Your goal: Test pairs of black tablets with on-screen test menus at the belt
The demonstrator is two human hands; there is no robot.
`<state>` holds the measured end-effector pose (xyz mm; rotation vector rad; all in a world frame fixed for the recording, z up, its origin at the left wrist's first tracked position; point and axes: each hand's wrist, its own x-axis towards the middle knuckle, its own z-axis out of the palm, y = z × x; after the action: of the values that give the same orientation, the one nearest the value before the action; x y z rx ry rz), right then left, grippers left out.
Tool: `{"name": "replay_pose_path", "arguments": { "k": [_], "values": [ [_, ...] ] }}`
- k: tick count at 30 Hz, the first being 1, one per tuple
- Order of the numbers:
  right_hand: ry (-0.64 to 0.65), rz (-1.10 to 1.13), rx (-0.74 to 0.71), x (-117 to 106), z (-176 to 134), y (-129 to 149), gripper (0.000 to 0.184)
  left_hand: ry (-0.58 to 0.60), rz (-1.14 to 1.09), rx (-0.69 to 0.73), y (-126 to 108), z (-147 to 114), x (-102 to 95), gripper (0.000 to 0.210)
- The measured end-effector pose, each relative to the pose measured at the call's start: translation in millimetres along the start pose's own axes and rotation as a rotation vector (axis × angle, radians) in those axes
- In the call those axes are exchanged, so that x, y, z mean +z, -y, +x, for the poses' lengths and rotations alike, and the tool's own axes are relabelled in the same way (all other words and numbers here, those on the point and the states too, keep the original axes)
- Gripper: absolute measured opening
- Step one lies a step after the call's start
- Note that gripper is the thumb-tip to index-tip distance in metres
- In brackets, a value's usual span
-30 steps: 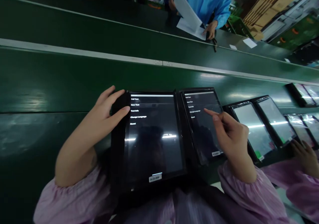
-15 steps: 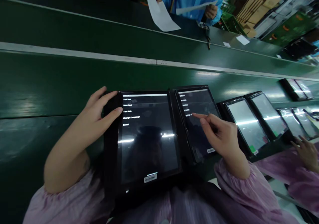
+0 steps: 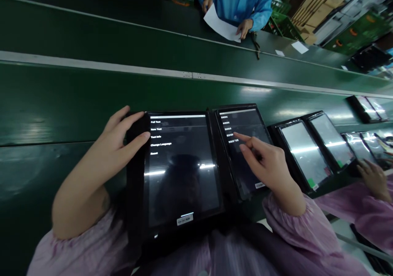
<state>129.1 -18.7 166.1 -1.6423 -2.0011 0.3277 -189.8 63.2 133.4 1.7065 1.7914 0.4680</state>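
Observation:
A tablet (image 3: 181,178) lies in front of me in a black tray, its dark screen lit with an English menu of "Full Test", "Item Test" and more lines. My left hand (image 3: 118,141) rests on its upper left edge with fingers spread and thumb at the screen's border. To the right, a second tablet (image 3: 245,161) shows a similar list in Chinese characters. My right hand (image 3: 265,159) is over it, index finger stretched out to the fourth line and the other fingers loosely curled, holding nothing. Whether the fingertip touches the glass I cannot tell.
More tablets with pale screens (image 3: 307,153) lie in trays along the green bench (image 3: 76,100) to the right. A neighbour's hand (image 3: 373,178) is beside them. Across the bench a person in blue (image 3: 236,0) holds a paper sheet (image 3: 219,24). Metal strips run along the bench.
My right hand has shifted slightly up and left, its index finger going from the last menu line to the one above. My left hand stays put. The person opposite has brought the papers together.

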Motion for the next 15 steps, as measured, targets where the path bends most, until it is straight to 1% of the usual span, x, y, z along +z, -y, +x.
{"name": "replay_pose_path", "arguments": {
  "k": [6, 11, 15],
  "values": [
    [-0.031, -0.013, 0.048, 2.3, 8.7, -2.4, 0.028, 0.008, -0.024, 0.009, 4.1, -0.2, 0.6, 0.078],
    [-0.023, -0.040, 0.042, 5.2, 11.0, -3.8, 0.025, -0.007, -0.049, -0.008, 3.5, -0.6, -1.1, 0.077],
    [-0.010, -0.043, 0.040, 6.8, 12.0, -5.7, 0.026, 0.022, -0.065, -0.027, 1.1, -1.4, -3.1, 0.074]
  ]
}}
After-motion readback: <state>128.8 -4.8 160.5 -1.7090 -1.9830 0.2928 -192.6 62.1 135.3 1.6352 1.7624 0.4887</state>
